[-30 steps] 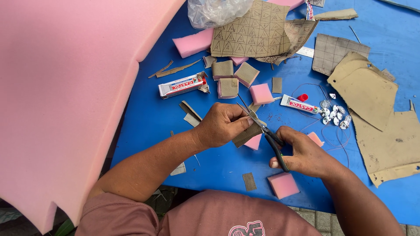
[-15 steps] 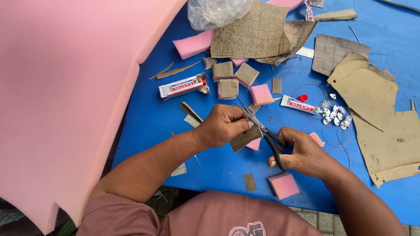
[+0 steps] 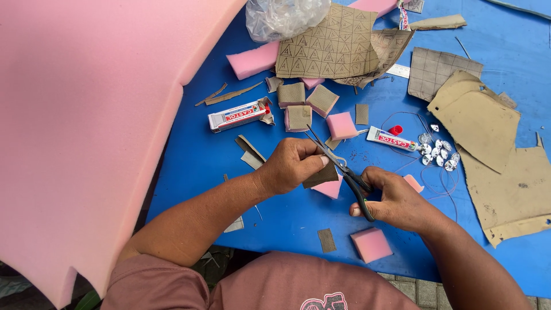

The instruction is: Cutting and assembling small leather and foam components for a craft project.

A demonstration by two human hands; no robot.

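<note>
Right now my left hand (image 3: pixel 294 165) pinches a small brown-faced foam piece (image 3: pixel 321 175) between thumb and fingers, its grip closed on it, while my right hand (image 3: pixel 396 201) has its fingers through the black handles of the scissors (image 3: pixel 344 172), its grip closed on them; the blades stand slightly parted, pointing toward 11 o'clock across the top edge of the piece. To cut well here, I judge I should keep the piece steady and tilted so the blade line stays visible, feed it into the blades rather than pushing the scissors forward, and keep my left fingertips clear of the tips. The piece sits near the middle of the blue desk (image 3: pixel 218 166), just above a pink foam square (image 3: pixel 328 189) lying under it. It looks like a thin wedge with a dull brown fabric face and straight edges; its underside is hidden, so I cannot tell how thick the foam backing is. At 12 o'clock from my hands lie similar covered squares (image 3: pixel 291 95) and a glue tube (image 3: pixel 238 115); another pink foam block (image 3: pixel 372 244) rests at 5 o'clock, and a big pink foam sheet (image 3: pixel 86 126) fills the 9 o'clock side.
</note>
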